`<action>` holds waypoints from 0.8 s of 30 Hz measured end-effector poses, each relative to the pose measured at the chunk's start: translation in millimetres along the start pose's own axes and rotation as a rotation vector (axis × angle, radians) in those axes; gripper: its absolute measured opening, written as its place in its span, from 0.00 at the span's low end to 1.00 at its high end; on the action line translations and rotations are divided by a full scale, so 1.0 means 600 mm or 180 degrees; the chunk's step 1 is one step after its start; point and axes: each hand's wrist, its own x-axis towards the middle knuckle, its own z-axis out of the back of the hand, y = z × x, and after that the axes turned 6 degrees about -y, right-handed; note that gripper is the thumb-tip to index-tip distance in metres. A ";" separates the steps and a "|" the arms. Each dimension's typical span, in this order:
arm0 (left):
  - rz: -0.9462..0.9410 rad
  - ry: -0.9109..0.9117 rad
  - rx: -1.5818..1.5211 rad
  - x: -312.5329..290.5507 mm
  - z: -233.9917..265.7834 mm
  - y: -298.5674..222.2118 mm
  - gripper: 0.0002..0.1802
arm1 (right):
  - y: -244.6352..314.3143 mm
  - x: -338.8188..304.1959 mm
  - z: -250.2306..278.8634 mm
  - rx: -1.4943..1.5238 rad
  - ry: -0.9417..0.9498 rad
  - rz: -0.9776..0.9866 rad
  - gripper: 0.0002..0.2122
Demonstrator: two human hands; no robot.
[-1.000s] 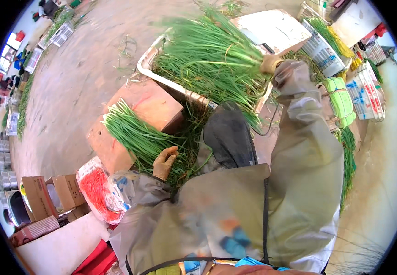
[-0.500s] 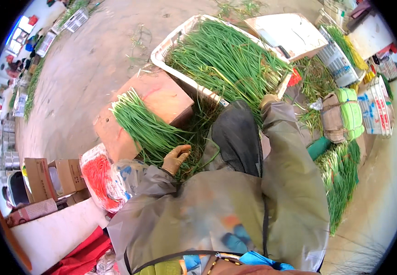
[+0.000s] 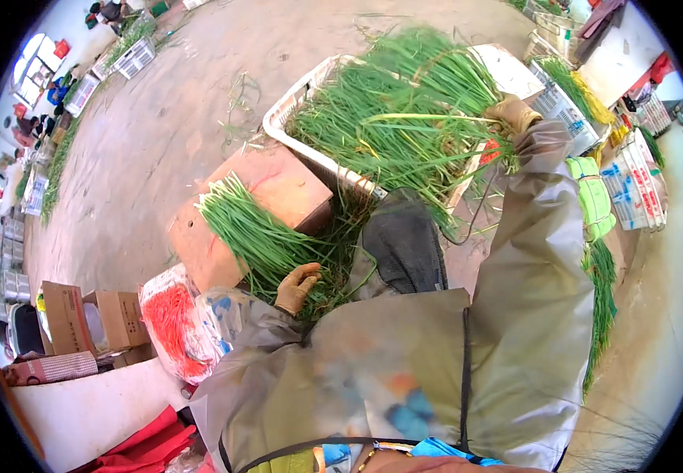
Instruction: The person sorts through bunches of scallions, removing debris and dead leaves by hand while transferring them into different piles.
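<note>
My right hand [image 3: 515, 114], in a tan glove, is closed around a loose bunch of garlic chives [image 3: 436, 67] and lifts it over a white plastic crate [image 3: 282, 110]. The long green leaves fan out to the left and blur with motion; one paler stalk sticks out across them. More chives [image 3: 333, 110] fill the crate. My left hand [image 3: 295, 288], gloved too, rests with fingers loosely parted and nothing in them. Next to it is a neat bundle of chives [image 3: 254, 221], white ends up, lying across a tan board [image 3: 290, 177].
A dark mesh-covered shoe [image 3: 400, 248] stands between board and crate. To the left are a bag of red strings [image 3: 172, 315] and cardboard boxes [image 3: 117, 319]. Further crates [image 3: 566, 110], a green bundle [image 3: 591, 197] and more chives [image 3: 600, 315] are on the right.
My right hand has risen from the crate's near corner, up and to the right, bringing a bunch of garlic chives with it. My left hand has barely moved.
</note>
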 end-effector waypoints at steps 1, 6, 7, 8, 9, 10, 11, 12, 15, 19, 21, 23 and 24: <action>-0.0050 -0.0064 -0.0069 0.001 0.000 0.000 0.17 | -0.012 0.016 0.007 -0.0725 0.0040 0.0184 0.07; -0.0412 -0.0103 0.0156 -0.001 -0.003 -0.047 0.17 | -0.024 -0.046 -0.026 0.1704 -0.0276 0.0628 0.19; -0.0433 -0.0151 0.0188 -0.004 0.000 -0.058 0.17 | -0.015 -0.060 -0.045 0.1476 -0.0471 0.0611 0.19; -0.0430 -0.0195 0.0209 -0.013 0.005 -0.070 0.17 | -0.005 -0.077 -0.072 0.1270 -0.0644 0.0588 0.20; -0.0567 -0.0173 0.0228 -0.009 0.009 -0.090 0.17 | -0.021 -0.080 -0.085 0.1808 -0.0667 0.0732 0.20; -0.0705 -0.0151 0.0245 -0.007 0.013 -0.111 0.17 | -0.036 -0.085 -0.099 0.2343 -0.0683 0.0883 0.19; -0.0602 -0.0163 0.0307 -0.014 0.012 -0.149 0.17 | -0.020 -0.106 -0.115 0.2577 -0.0645 0.0855 0.21; -0.0589 -0.0158 0.0333 -0.016 0.009 -0.173 0.17 | -0.029 -0.105 -0.138 0.2490 -0.0606 0.1048 0.20; -0.1215 -0.0068 0.0343 -0.018 -0.010 -0.240 0.16 | -0.024 -0.115 -0.171 0.2407 -0.0486 0.0990 0.17; -0.2212 0.0176 0.1749 -0.038 -0.042 -0.357 0.20 | 0.025 -0.160 -0.215 0.2497 0.0168 0.0930 0.25; -0.3005 0.0349 0.2397 -0.039 -0.064 -0.424 0.25 | 0.042 -0.188 -0.204 0.2365 0.0443 0.0963 0.24; -0.3449 0.0390 0.3088 -0.045 -0.092 -0.493 0.32 | 0.071 -0.239 -0.207 0.2315 0.0852 0.1387 0.26; -0.3522 0.0348 0.3447 -0.044 -0.108 -0.524 0.36 | 0.123 -0.282 -0.187 0.1438 0.1128 0.1089 0.28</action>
